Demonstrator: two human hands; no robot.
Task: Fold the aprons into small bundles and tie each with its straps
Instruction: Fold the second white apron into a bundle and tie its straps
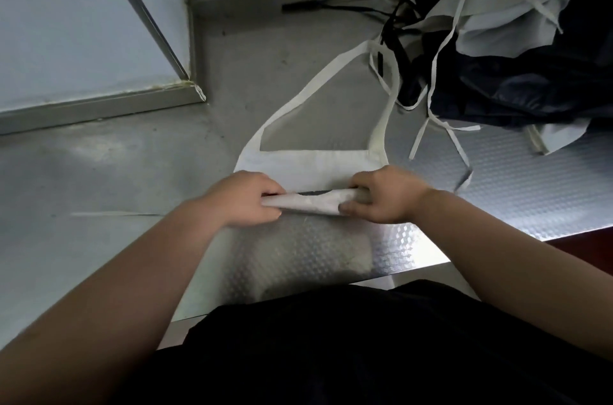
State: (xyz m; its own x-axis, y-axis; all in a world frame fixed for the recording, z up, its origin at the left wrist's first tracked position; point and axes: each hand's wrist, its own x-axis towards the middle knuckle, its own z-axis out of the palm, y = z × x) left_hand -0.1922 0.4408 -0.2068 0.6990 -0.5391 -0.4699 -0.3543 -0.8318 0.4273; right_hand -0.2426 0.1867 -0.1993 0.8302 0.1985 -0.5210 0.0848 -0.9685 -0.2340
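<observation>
The white apron (308,162) lies flat near the middle of the steel worktop (116,166), its near end already rolled into a tight tube. The left hand (243,200) and right hand (386,194) each curl around one end of that roll. The cloth looks light, soft and limp, so holding both ends should keep it even. Its neck loop (326,76) reaches far toward the heap of aprons (504,39) at far right; straps could tangle there. The worktop's near edge is close.
</observation>
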